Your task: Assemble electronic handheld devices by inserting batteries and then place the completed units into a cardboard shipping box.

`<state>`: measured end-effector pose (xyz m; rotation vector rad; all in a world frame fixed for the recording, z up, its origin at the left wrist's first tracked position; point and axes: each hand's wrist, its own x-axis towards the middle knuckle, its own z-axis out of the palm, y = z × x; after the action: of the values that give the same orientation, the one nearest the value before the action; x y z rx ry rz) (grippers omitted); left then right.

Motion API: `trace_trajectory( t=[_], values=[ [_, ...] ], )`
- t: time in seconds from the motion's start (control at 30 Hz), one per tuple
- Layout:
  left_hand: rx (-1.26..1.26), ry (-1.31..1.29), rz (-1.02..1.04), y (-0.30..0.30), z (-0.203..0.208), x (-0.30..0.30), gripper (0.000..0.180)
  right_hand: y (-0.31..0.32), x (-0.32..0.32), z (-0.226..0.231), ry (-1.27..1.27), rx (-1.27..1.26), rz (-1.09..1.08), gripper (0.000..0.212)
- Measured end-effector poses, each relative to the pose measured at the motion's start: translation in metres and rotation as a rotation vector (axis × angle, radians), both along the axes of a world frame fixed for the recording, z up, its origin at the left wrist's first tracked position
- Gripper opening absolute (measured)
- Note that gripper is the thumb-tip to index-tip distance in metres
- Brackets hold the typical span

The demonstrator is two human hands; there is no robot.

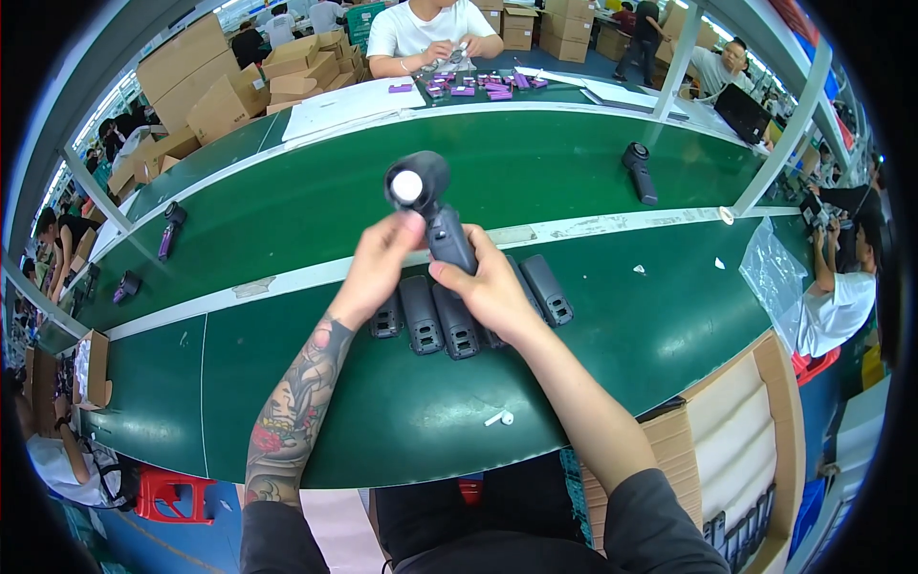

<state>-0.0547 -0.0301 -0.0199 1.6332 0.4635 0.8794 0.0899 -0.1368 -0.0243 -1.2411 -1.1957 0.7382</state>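
Above the near edge of the green belt I hold a dark grey handheld device (pixel 448 239) with a round head, which looks like a small handheld fan. A bright white disc (pixel 407 187) shows on its head, which is slightly blurred. My right hand (pixel 494 292) is wrapped round the handle, thumb along its front. The fingers of my left hand (pixel 384 256) are closed at the neck, just under the head; their tips are partly hidden. Below my hands several dark grey handle-shaped housings (pixel 422 316) lie side by side on the green table (pixel 287 383), some partly covered by my right hand.
A white earbud (pixel 506 417) lies near the table's front edge. More handheld devices (pixel 639 174) rest along the green belt (pixel 535 158). At right are a clear plastic bag (pixel 765 277) and an open carton (pixel 784 421) with dark parts. Across the belt a person (pixel 435 38) handles a part beside purple pieces.
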Motion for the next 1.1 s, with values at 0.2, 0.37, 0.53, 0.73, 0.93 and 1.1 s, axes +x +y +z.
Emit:
trace_trajectory(
  t=[0.2,0.37,0.53,0.73,0.93,1.1],
  values=[
    [-0.064,0.114,0.414,0.062,-0.043,-0.040,0.043,0.004,0.035,-0.005,0.907,-0.210,0.468,0.030],
    [0.211,0.294,0.483,0.060,-0.056,-0.035,0.040,0.011,0.049,-0.016,0.942,-0.222,0.239,0.029],
    [0.214,0.297,0.526,0.062,-0.058,-0.033,0.037,0.024,0.070,-0.034,0.734,0.001,-0.215,0.032],
    [0.179,0.227,0.589,0.065,-0.060,-0.038,0.037,0.013,0.016,-0.014,-0.235,0.104,-0.106,0.036],
    [0.212,0.276,0.755,0.082,-0.076,-0.046,0.026,0.000,-0.042,-0.021,-0.967,0.262,0.150,0.036],
    [0.627,0.506,1.317,0.135,-0.086,-0.083,0.047,-0.005,-0.060,-0.019,-1.188,0.348,0.191,0.035]
  ],
)
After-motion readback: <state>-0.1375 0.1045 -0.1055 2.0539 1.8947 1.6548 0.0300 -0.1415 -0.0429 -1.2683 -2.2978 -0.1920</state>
